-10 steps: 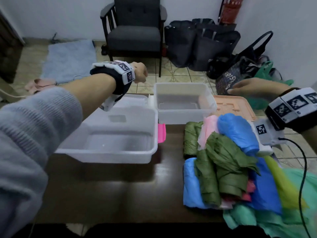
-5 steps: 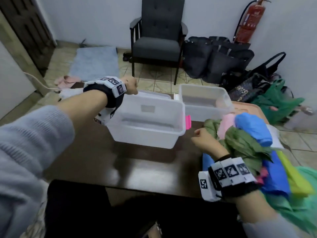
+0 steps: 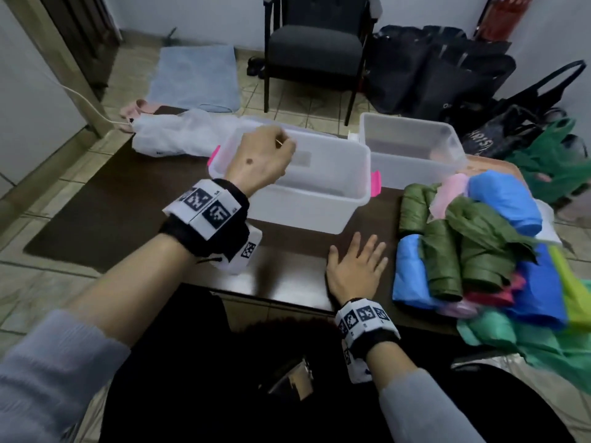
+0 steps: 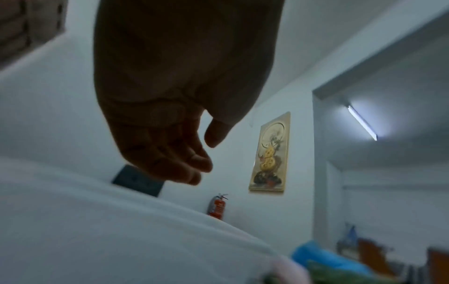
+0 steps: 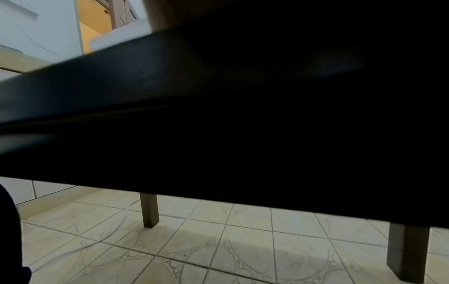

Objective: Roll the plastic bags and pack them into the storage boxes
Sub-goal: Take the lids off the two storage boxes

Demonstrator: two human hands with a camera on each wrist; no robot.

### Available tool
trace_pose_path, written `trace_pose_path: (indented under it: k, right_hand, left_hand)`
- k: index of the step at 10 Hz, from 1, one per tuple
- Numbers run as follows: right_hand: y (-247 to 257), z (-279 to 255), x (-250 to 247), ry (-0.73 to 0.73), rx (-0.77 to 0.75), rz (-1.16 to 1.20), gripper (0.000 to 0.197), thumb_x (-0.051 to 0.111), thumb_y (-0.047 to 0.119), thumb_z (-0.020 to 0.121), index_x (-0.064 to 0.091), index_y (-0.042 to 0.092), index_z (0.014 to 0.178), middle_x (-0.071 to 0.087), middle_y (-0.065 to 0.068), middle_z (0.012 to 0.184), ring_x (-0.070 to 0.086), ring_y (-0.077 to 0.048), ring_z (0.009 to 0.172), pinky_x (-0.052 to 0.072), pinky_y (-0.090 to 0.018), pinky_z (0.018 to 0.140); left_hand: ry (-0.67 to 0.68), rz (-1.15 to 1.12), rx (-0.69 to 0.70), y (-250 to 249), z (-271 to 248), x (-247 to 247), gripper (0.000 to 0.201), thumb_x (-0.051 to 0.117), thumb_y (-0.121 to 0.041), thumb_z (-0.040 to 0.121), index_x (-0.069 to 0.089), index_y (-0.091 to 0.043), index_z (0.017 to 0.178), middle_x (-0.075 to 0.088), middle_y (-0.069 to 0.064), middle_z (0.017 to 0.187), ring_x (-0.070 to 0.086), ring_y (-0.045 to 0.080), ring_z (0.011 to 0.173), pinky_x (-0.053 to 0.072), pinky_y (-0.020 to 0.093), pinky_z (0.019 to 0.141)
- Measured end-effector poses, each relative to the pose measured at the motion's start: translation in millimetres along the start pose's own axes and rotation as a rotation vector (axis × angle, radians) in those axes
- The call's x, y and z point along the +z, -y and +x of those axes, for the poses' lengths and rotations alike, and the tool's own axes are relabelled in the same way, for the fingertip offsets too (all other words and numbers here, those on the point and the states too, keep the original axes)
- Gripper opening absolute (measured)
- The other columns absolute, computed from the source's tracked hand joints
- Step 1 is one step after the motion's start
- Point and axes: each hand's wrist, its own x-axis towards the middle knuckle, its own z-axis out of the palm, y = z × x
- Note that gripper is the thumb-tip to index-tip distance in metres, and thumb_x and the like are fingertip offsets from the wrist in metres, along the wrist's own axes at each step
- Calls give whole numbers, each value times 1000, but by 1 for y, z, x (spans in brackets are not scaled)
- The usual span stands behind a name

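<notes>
An empty clear storage box [image 3: 319,199] with pink latches stands mid-table, and a second clear box [image 3: 412,148] sits behind it to the right. My left hand [image 3: 262,158] hovers over the near box's left part. Its fingers [image 4: 184,159] hang loosely curled and hold nothing, above the box's rim [image 4: 97,221]. My right hand [image 3: 355,266] lies flat on the dark table [image 3: 112,203], fingers spread, just left of the pile of rolled bags. The pile holds green rolls [image 3: 444,260], blue rolls [image 3: 505,203] and a pink one [image 3: 447,193].
A white plastic bag [image 3: 172,135] lies at the table's far left corner. Loose green and yellow bags [image 3: 543,343] spill off the right edge. A dark armchair [image 3: 316,49] and black bags [image 3: 447,68] stand on the tiled floor behind. The right wrist view shows only the table's edge [image 5: 218,115].
My right hand left the bag pile and came down flat on the table. My left hand let go of the near box's left rim and now hangs loose above it.
</notes>
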Motion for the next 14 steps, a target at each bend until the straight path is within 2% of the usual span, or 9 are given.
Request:
trace_pose_path:
  k: [1, 2, 3, 5, 6, 9, 10, 12, 14]
  right_hand:
    - [0, -1, 2, -44, -3, 2, 67, 30, 48, 96, 13, 15, 151, 3, -17, 158, -2, -33, 146, -2, -46, 116]
    - [0, -1, 2, -56, -11, 7, 67, 31, 48, 96, 14, 14, 151, 4, -18, 158, -1, -33, 146, -1, -45, 116]
    - [-1, -1, 5, -77, -12, 14, 67, 32, 47, 96, 16, 13, 151, 6, -18, 157, 0, -33, 146, -1, -45, 116]
    - [-2, 0, 5, -74, -15, 16, 67, 32, 48, 96, 15, 14, 151, 5, -18, 157, -1, -33, 146, -2, -45, 116]
    - [-2, 0, 5, -68, -15, 18, 67, 31, 48, 96, 15, 14, 151, 4, -18, 158, -2, -33, 146, -2, -45, 117]
    - [-3, -1, 7, -87, -29, 14, 67, 31, 48, 96, 15, 13, 151, 6, -19, 157, 0, -34, 145, -1, -45, 116]
    - [-2, -2, 6, -100, -28, 30, 67, 32, 48, 96, 17, 13, 151, 7, -19, 157, 1, -34, 145, -1, -45, 116]
    - [-2, -1, 6, -90, -21, 30, 67, 30, 48, 96, 15, 13, 151, 6, -18, 157, -1, -33, 146, -2, -45, 116]
    - [-2, -1, 7, -89, -24, 20, 67, 29, 48, 96, 16, 13, 151, 6, -18, 157, 0, -33, 145, 0, -46, 117]
  left_hand:
    - [292, -245, -255, -8, -37, 25, 37, 37, -44, 98, 58, -13, 95, 60, 2, 87, 59, 16, 70, 48, 27, 58]
    - [549, -464, -575, 4, -50, 41, 62, 32, -60, 94, 42, -11, 132, 52, 8, 119, 57, 27, 101, 51, 38, 78]
    - [425, -695, -733, 18, -52, 50, 80, 37, -69, 87, 12, -28, 151, 6, 9, 159, 7, 40, 143, 16, 66, 108]
    - [222, -980, -815, 8, -26, 54, 82, 60, -50, 86, 18, -16, 148, 17, 14, 153, 17, 46, 138, 18, 72, 103]
    - [220, -1108, -816, -1, -21, 60, 46, 51, -24, 97, 32, -10, 136, 33, 21, 137, 34, 45, 131, 28, 66, 100]
    - [-1, -1049, -660, 27, -16, 36, 35, 42, -8, 94, 37, -2, 128, 38, 26, 136, 48, 53, 114, 55, 53, 63]
    - [-138, -935, -541, 49, -14, -10, 15, 44, -21, 95, 53, -15, 106, 65, 4, 95, 66, 26, 80, 56, 40, 58]
    - [-416, -375, -507, 140, 13, -71, 84, 38, -69, 75, 47, -10, 134, 55, 7, 133, 56, 27, 118, 44, 45, 101]
    - [-232, -145, -504, 117, -23, -89, 56, 42, -50, 96, 60, -1, 118, 62, 16, 118, 61, 32, 105, 47, 42, 96]
